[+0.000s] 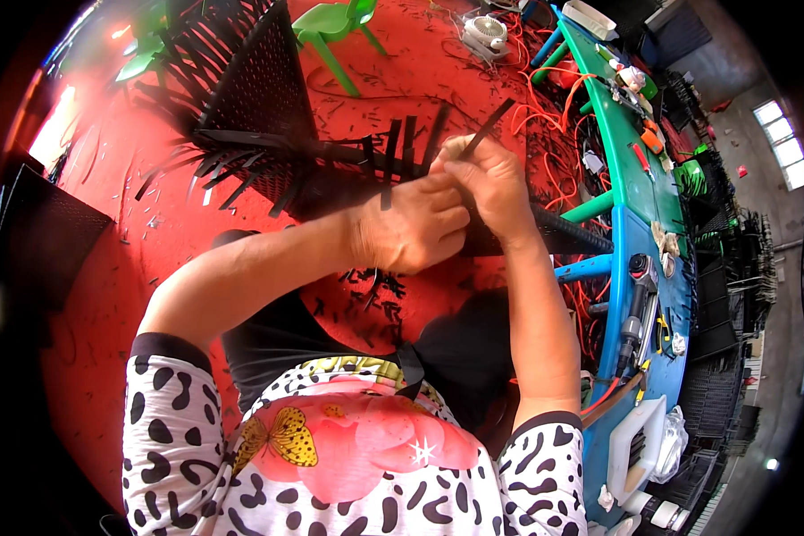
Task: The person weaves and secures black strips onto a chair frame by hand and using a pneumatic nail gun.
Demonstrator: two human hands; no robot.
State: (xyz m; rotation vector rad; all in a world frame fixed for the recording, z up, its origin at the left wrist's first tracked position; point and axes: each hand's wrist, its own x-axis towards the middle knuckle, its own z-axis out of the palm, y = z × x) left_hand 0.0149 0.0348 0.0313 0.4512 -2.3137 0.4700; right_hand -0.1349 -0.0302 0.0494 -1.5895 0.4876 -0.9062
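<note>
A black woven piece, with many flat strip ends sticking out along its edges, stands tilted in front of me. A dark bar with loose upright strips runs from it toward my hands. My right hand pinches a flat black strip between thumb and fingers, its free end pointing up and right. Close against it, my left hand is closed, its fingers curled at the bar's edge. What those fingers grip is hidden behind the hand.
Strip scraps litter the red floor. Green chairs and a small white fan stand farther off. On the right, a green table and a blue table hold tools, including a power tool. Orange cords tangle near the legs.
</note>
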